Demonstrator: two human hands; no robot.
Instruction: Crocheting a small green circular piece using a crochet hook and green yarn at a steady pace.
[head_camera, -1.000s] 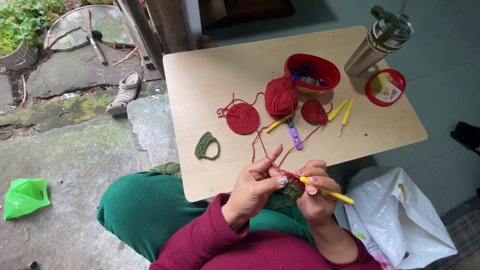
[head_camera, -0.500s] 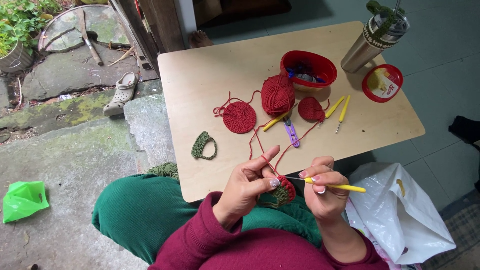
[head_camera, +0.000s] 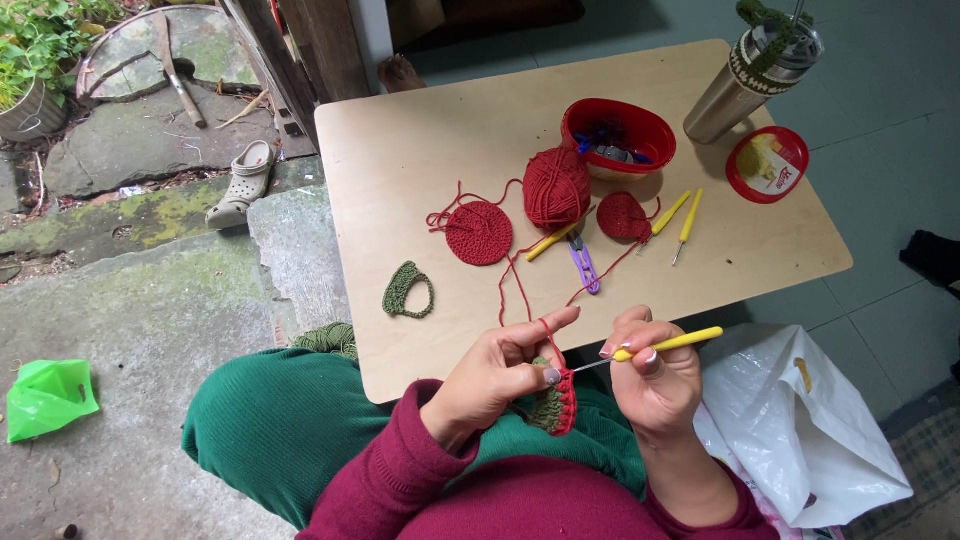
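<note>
A: Item one, left hand (head_camera: 495, 375). Fingers pinched on the green and red crochet piece (head_camera: 553, 405); red strand looped over the raised forefinger.
B: Noted. Location of piece?
A: Held over the lap, just in front of the near edge of the wooden table (head_camera: 420, 150), between both hands.
B: Item two?
A: Right hand (head_camera: 652, 380). Fingers closed around the yellow-handled crochet hook (head_camera: 660, 344), tip pointing into the piece's red edge.
B: On the table?
A: Red yarn ball (head_camera: 556, 187), mid-table, strand trailing toward the hands. Flat red round (head_camera: 478, 232) left of it; smaller red round (head_camera: 624, 216) to the right. Green crocheted loop (head_camera: 405, 292) near the left edge. Red bowl (head_camera: 650, 135) behind the ball. Purple snips (head_camera: 583, 266) and spare yellow hooks (head_camera: 688, 220) between.
</note>
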